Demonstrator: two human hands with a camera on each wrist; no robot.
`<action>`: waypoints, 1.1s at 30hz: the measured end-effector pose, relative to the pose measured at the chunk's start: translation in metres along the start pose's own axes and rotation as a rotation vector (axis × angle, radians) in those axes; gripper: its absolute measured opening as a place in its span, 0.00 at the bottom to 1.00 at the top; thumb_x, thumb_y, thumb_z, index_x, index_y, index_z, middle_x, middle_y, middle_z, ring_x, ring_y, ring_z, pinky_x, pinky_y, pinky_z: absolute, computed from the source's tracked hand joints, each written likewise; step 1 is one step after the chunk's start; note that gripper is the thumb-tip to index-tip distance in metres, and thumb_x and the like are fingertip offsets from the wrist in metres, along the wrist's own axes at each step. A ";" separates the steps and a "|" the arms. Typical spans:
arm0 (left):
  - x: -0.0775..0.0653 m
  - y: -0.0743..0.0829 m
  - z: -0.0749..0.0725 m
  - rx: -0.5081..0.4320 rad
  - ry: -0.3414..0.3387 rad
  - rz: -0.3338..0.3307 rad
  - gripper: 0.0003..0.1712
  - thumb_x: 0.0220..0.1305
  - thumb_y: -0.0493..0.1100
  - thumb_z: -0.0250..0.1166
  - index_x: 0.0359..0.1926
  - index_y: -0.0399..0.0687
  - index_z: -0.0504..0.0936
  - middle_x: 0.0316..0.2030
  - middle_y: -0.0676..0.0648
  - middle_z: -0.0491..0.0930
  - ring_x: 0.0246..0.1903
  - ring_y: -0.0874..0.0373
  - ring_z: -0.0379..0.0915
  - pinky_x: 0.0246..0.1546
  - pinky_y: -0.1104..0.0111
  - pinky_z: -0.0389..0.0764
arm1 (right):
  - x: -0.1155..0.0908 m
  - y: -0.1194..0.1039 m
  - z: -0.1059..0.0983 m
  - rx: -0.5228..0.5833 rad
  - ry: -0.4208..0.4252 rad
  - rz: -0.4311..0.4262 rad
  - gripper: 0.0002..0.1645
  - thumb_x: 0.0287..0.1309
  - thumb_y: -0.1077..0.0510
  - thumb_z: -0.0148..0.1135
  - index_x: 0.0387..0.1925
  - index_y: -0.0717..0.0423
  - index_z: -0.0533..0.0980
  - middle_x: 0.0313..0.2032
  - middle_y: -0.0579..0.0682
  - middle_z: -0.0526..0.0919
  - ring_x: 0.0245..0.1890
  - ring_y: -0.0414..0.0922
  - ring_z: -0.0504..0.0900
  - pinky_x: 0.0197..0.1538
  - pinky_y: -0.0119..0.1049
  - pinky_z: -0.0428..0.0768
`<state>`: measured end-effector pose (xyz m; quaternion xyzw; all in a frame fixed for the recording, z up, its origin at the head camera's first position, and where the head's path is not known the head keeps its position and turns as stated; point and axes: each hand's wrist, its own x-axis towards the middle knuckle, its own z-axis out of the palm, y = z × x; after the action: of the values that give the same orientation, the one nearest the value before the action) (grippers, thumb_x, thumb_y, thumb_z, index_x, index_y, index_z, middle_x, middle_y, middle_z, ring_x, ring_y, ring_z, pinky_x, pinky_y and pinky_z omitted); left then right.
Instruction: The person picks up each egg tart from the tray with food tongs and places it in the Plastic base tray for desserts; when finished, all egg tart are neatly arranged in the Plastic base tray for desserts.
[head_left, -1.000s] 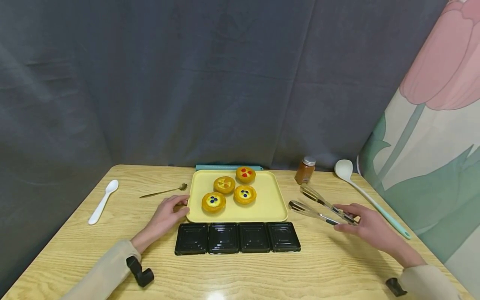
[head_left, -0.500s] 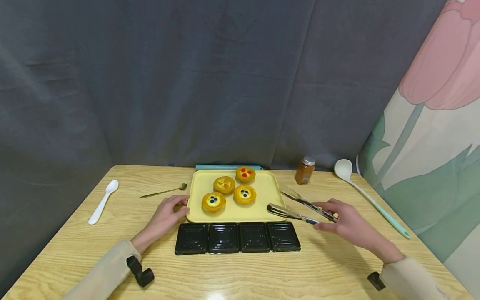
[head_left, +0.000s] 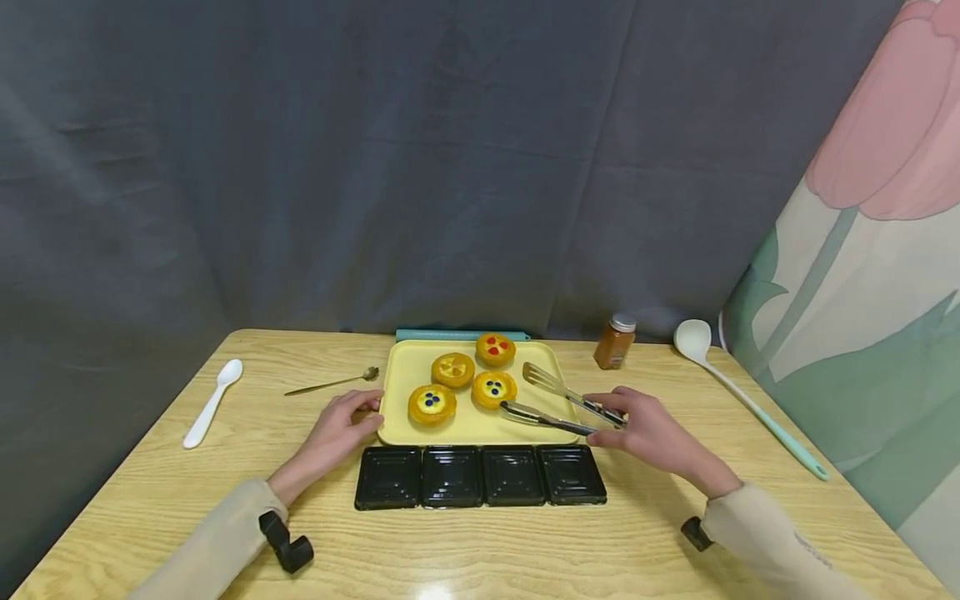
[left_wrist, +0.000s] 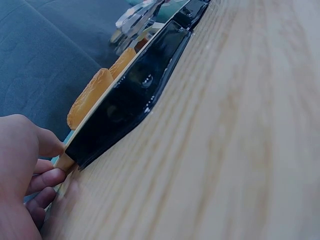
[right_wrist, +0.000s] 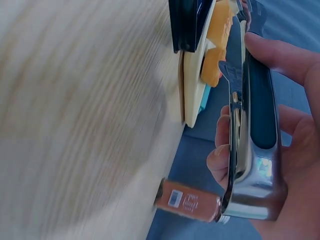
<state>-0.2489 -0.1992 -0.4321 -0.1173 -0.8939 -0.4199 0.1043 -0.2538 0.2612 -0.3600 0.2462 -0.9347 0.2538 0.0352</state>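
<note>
A yellow tray (head_left: 468,429) bears several egg tarts: two with blue dots (head_left: 432,405), one with yellowish pieces (head_left: 453,370) and one with red pieces (head_left: 496,350). My left hand (head_left: 339,429) grips the tray's left edge between thumb and fingers; the left wrist view shows them at the rim. With my right hand (head_left: 637,429) I hold metal tongs (right_wrist: 262,165) by their black grips. The tongs' tips are spread apart over the tray's right part, close to the right blue-dotted tart. No tart lies between them.
A black compartment tray (head_left: 453,475) lies along the yellow tray's near side. A brown jar (head_left: 615,343) and a long ladle (head_left: 738,392) stand or lie to the right. A white spoon (head_left: 212,404) and a thin gold spoon (head_left: 333,383) lie left; a teal bar (head_left: 457,335) lies behind.
My right hand has moved left with the tongs, from beside the yellow tray to above its right part. The left hand stays at the tray's edge. The tarts have not moved.
</note>
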 end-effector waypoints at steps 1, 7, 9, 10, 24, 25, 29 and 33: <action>0.000 0.000 0.000 0.002 0.000 -0.003 0.26 0.68 0.40 0.65 0.64 0.34 0.76 0.47 0.47 0.79 0.51 0.47 0.70 0.55 0.50 0.67 | 0.003 0.000 0.001 -0.001 -0.003 -0.001 0.36 0.55 0.48 0.75 0.63 0.59 0.78 0.45 0.53 0.81 0.40 0.49 0.78 0.39 0.42 0.74; 0.001 0.001 -0.001 0.005 0.013 0.002 0.26 0.68 0.39 0.65 0.64 0.33 0.76 0.47 0.46 0.79 0.52 0.46 0.69 0.56 0.49 0.67 | 0.017 -0.005 0.007 -0.007 -0.007 -0.014 0.35 0.54 0.50 0.75 0.63 0.58 0.78 0.45 0.51 0.80 0.41 0.47 0.77 0.43 0.43 0.76; 0.002 0.002 -0.002 0.001 0.014 0.003 0.26 0.67 0.39 0.65 0.64 0.33 0.76 0.47 0.46 0.79 0.53 0.45 0.69 0.57 0.49 0.67 | 0.020 -0.006 0.008 -0.005 -0.003 -0.022 0.35 0.53 0.50 0.76 0.62 0.58 0.78 0.44 0.52 0.81 0.40 0.47 0.77 0.43 0.44 0.76; 0.002 0.002 -0.002 0.002 0.014 0.003 0.26 0.67 0.38 0.65 0.64 0.33 0.76 0.47 0.45 0.80 0.53 0.45 0.69 0.57 0.49 0.67 | 0.022 -0.007 0.009 -0.004 -0.005 -0.025 0.35 0.53 0.50 0.76 0.62 0.59 0.78 0.44 0.52 0.81 0.39 0.47 0.77 0.42 0.44 0.75; 0.001 0.001 0.001 -0.009 0.006 -0.009 0.27 0.68 0.40 0.65 0.65 0.34 0.76 0.48 0.45 0.79 0.53 0.45 0.69 0.57 0.48 0.66 | 0.031 -0.011 0.018 0.047 -0.034 -0.035 0.35 0.54 0.52 0.76 0.61 0.62 0.78 0.38 0.52 0.79 0.33 0.45 0.71 0.36 0.39 0.72; 0.001 0.001 0.001 -0.008 0.006 -0.010 0.27 0.68 0.40 0.65 0.65 0.34 0.76 0.48 0.45 0.79 0.53 0.45 0.69 0.57 0.48 0.66 | 0.031 -0.010 0.019 0.050 -0.032 -0.034 0.35 0.54 0.53 0.76 0.61 0.62 0.78 0.38 0.52 0.78 0.33 0.45 0.71 0.35 0.38 0.71; 0.001 0.000 0.002 -0.004 0.005 -0.014 0.27 0.68 0.39 0.65 0.65 0.34 0.76 0.48 0.46 0.79 0.53 0.46 0.69 0.57 0.49 0.66 | 0.031 -0.010 0.021 0.047 -0.024 -0.037 0.34 0.55 0.54 0.76 0.61 0.63 0.78 0.36 0.52 0.76 0.31 0.44 0.69 0.33 0.37 0.70; 0.000 -0.001 0.001 -0.006 0.005 -0.010 0.27 0.68 0.40 0.65 0.65 0.34 0.76 0.48 0.46 0.79 0.53 0.46 0.69 0.57 0.48 0.66 | 0.032 -0.011 0.023 0.040 -0.024 -0.029 0.33 0.55 0.55 0.76 0.61 0.63 0.78 0.34 0.53 0.74 0.29 0.44 0.67 0.31 0.36 0.68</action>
<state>-0.2495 -0.1984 -0.4333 -0.1122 -0.8929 -0.4235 0.1039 -0.2755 0.2277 -0.3686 0.2636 -0.9260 0.2692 0.0229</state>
